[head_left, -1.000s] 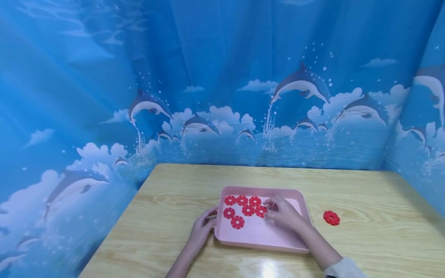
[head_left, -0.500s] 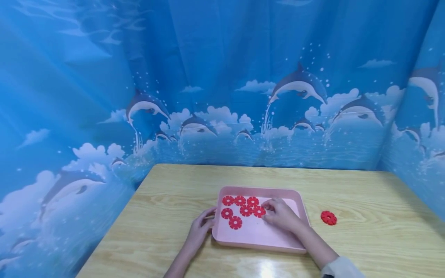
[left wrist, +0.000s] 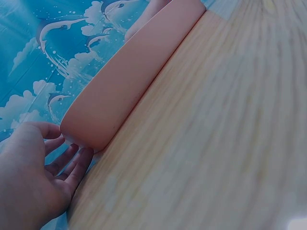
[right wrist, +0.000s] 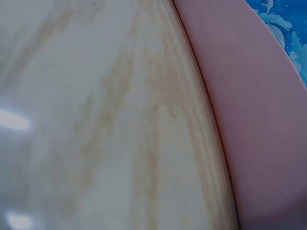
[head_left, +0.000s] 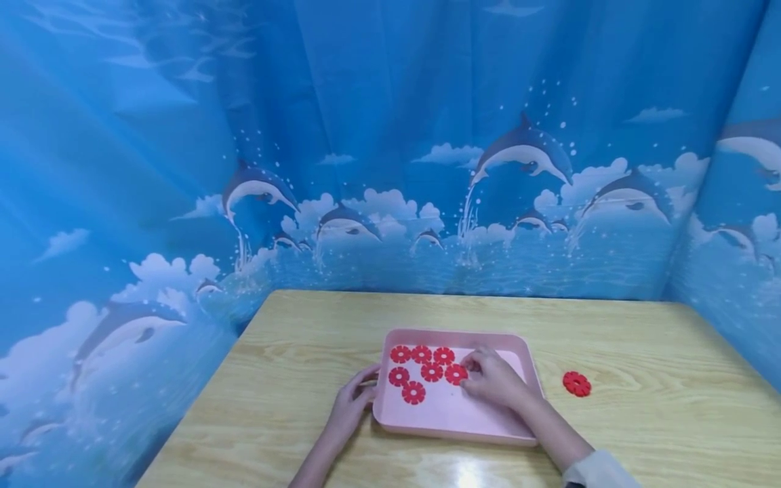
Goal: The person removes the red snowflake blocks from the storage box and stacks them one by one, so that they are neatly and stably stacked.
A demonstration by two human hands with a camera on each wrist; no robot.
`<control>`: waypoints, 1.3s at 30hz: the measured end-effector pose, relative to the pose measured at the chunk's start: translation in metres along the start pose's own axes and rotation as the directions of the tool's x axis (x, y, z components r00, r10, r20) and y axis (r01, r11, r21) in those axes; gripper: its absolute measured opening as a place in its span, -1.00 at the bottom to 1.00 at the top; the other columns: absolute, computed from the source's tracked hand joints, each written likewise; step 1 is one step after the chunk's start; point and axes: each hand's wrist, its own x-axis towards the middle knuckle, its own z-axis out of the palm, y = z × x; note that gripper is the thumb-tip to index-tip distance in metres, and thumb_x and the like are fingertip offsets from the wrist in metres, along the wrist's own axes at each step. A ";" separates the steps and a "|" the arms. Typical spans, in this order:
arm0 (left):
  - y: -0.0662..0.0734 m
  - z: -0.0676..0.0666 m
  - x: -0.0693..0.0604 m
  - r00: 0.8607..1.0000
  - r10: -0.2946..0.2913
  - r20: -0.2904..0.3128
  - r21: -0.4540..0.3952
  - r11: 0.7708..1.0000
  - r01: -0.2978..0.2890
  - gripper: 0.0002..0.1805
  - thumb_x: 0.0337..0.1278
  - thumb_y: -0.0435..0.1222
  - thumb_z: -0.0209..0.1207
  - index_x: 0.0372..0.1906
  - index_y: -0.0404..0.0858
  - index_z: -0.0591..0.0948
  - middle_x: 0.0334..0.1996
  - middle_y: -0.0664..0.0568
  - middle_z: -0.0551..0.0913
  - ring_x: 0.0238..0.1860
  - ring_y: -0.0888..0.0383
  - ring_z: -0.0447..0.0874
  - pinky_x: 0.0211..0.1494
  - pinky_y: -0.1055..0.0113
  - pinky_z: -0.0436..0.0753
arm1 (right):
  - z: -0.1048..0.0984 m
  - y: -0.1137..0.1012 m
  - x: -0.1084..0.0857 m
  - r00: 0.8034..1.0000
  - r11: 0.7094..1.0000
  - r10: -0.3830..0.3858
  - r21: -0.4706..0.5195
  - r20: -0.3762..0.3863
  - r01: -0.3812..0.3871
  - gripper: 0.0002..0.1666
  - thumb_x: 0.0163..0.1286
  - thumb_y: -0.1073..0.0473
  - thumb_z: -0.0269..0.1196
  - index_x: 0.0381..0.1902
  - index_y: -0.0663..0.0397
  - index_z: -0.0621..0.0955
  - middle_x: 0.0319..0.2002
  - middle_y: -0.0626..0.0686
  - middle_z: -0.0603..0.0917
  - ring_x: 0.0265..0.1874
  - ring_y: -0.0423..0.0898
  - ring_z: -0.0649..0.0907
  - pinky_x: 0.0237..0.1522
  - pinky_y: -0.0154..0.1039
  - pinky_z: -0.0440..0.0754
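Several red notched plastic discs lie flat in the pink tray, mostly on its left half. My right hand reaches in over the tray's right side. Its thumb and fingertips pinch the right edge of the rightmost red notched disc in the tray. My left hand is at the tray's left side. In the left wrist view, the left hand touches the outside of the tray's corner with its fingertips. The right wrist view shows the tray's outer wall, without the hand.
Another red notched disc lies on the wooden table, right of the tray. Behind the table hangs a blue dolphin-print curtain.
The disc at my right fingertips has shifted slightly right, away from the disc beside it. Both hands keep nearly the same places at the tray. The head view has shifted a little.
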 end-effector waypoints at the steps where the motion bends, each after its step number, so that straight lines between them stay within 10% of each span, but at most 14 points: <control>1: 0.000 0.000 0.000 1.000 -0.003 0.000 0.002 1.000 0.003 -0.53 0.18 -0.38 0.04 0.21 -0.42 0.37 0.05 -0.33 0.42 -0.06 -0.13 0.51 -0.18 0.32 0.62 | 0.000 0.000 0.000 1.000 1.000 -0.001 -0.004 -0.003 0.001 -0.68 -0.05 0.18 0.42 -0.29 0.07 0.61 -0.31 -0.12 0.45 -0.31 -0.20 0.46 -0.21 -0.26 0.55; 20: 0.000 0.001 0.000 1.000 -0.014 -0.002 -0.010 1.000 0.014 -0.53 0.17 -0.39 0.04 0.21 -0.42 0.38 0.06 -0.32 0.42 -0.05 -0.13 0.51 -0.18 0.32 0.62 | -0.030 -0.002 -0.013 0.997 0.997 -0.067 0.028 -0.042 0.068 -0.65 0.00 0.23 0.40 -0.20 0.09 0.59 -0.29 -0.05 0.51 -0.25 -0.08 0.50 -0.24 -0.22 0.58; 29: 0.024 0.002 -0.007 1.000 -0.012 0.007 0.013 1.000 0.012 -0.55 0.15 -0.48 0.00 0.17 -0.53 0.36 0.02 -0.42 0.41 -0.05 -0.26 0.48 -0.17 0.25 0.62 | -0.055 0.004 -0.029 0.988 0.995 -0.100 -0.004 -0.115 0.100 -0.67 -0.02 0.23 0.41 -0.24 0.13 0.61 -0.30 -0.03 0.49 -0.28 -0.03 0.49 -0.31 -0.20 0.55; 39: -0.001 0.001 0.000 1.000 -0.025 -0.011 0.027 0.999 0.025 -0.53 0.17 -0.35 0.05 0.21 -0.38 0.39 0.06 -0.28 0.43 -0.06 -0.08 0.51 -0.16 0.31 0.61 | -0.084 0.012 -0.045 0.973 0.989 -0.141 -0.069 -0.182 0.130 -0.68 -0.05 0.32 0.38 -0.27 0.25 0.59 -0.34 0.00 0.51 -0.33 -0.02 0.48 -0.38 -0.22 0.57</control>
